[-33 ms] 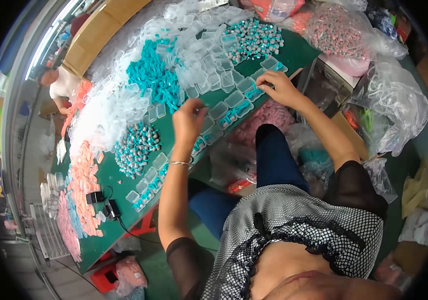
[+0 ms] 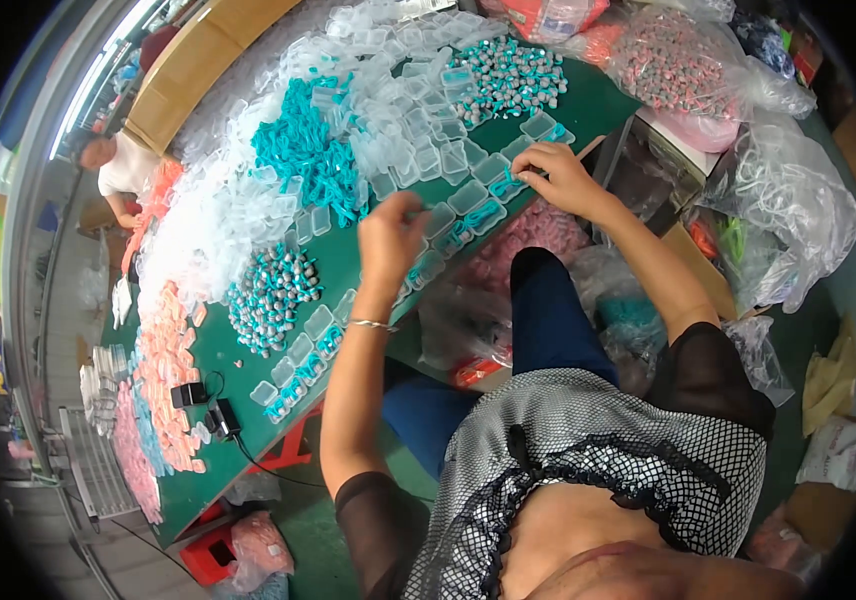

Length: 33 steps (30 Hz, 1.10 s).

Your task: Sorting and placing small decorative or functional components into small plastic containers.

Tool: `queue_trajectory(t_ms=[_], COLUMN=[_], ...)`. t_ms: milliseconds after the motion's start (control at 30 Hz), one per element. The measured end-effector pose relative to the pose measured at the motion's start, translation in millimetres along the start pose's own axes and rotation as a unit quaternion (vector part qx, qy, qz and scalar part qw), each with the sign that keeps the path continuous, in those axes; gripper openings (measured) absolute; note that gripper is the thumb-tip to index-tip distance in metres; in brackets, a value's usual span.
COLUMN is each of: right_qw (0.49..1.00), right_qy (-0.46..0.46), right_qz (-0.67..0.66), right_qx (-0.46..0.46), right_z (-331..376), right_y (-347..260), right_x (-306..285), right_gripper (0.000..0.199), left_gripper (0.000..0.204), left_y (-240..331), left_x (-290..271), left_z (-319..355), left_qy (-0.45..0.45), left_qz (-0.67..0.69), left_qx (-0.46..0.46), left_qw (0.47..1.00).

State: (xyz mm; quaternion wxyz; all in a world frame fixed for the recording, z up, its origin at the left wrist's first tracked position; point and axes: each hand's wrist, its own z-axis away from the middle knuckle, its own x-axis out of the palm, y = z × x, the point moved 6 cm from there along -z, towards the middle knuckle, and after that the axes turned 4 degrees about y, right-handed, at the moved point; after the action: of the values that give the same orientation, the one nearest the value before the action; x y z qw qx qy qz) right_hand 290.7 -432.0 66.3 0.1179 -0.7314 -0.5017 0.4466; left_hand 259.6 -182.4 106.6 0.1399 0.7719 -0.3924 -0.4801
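A row of small clear plastic boxes with raised lids runs along the near edge of the green table (image 2: 233, 385). Several hold teal looped pieces. At the right part of the row, my right hand (image 2: 556, 178) has thumb and fingertips drawn together at a clear box (image 2: 501, 178) with a teal piece in it; what the fingertips grip is too small to make out. My left hand (image 2: 391, 240) hovers over the middle of the row, fingers bent and smeared by motion. It hides some boxes beneath it. Beside it lies an open box (image 2: 470, 197).
Beyond the row are a teal strand pile (image 2: 308, 140), heaped clear boxes (image 2: 198, 220) and two piles of small grey-and-teal pieces (image 2: 273, 300) (image 2: 518, 80). Peach pieces (image 2: 170, 370) and black adapters (image 2: 221, 418) lie left. Plastic bags (image 2: 788, 200) crowd the right. Another person (image 2: 123, 170) works far left.
My left hand has shifted a little to the right and toward me, along the row of boxes. My right hand stays in place. The other person's head has moved slightly.
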Motion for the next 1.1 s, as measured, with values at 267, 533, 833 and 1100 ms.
queue_trajectory(t_ms=[267,533,833,1100], right_qw=[0.993,0.987,0.978,0.978], right_qy=[-0.007,0.023,0.028,0.033], right_qz=[0.105,0.148,0.187,0.189], right_qx=[-0.049,-0.063,-0.087,-0.081], right_z=[11,13,12,13], right_y=[-4,1,-8,-5], right_x=[5,5,5,6], right_gripper=[0.006,0.005,0.007,0.007], left_gripper=[0.018,0.015,0.01,0.011], left_y=[39,43,40,36], left_x=[89,102,104,102], left_z=[-12,-17,-18,-17], left_qy=[-0.031,-0.02,-0.036,-0.013], left_qz=[-0.009,-0.073,-0.131,-0.112], left_qx=[0.067,0.105,0.088,0.073], left_qw=[0.997,0.992,0.987,0.991])
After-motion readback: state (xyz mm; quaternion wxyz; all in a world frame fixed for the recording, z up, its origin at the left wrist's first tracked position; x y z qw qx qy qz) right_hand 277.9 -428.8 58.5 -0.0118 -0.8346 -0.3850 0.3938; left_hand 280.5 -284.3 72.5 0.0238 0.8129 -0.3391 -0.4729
